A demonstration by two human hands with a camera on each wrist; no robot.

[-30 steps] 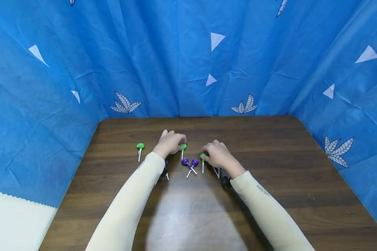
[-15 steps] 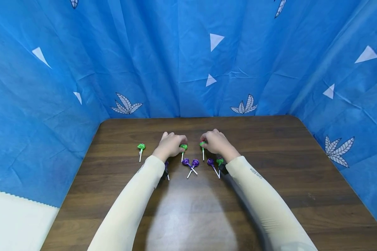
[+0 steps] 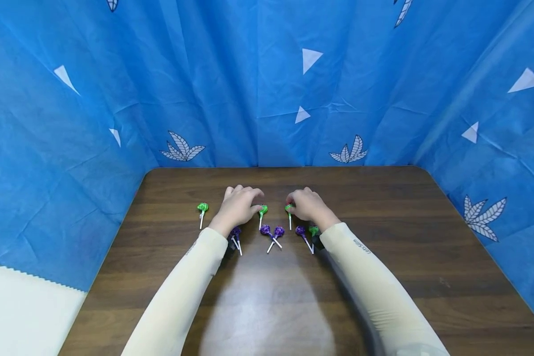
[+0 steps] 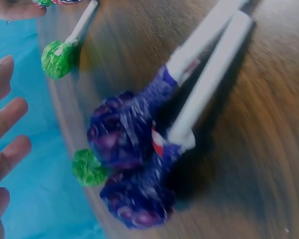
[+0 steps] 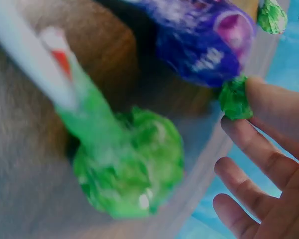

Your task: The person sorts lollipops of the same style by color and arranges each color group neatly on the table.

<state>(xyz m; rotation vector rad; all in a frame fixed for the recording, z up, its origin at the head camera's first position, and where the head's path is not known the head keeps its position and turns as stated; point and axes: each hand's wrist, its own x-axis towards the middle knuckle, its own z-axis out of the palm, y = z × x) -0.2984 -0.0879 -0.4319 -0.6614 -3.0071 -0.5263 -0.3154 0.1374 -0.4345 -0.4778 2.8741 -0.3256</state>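
Roughly halfway, by the look of it: three green lollipops stand in a far row on the worktop, purples and one green nearer. Left hand fingers relaxed beside the middle green lollipop; right hand fingers pinch the right green lollipop.

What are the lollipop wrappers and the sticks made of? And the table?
The purple lollipop wrapper looks like thin shiny foil or plastic film: crinkled, with glints. Its stick seems smooth white plastic or rolled paper; I cannot tell which. The table looks like dark wood or wood-look laminate: grain lines, soft sheen.
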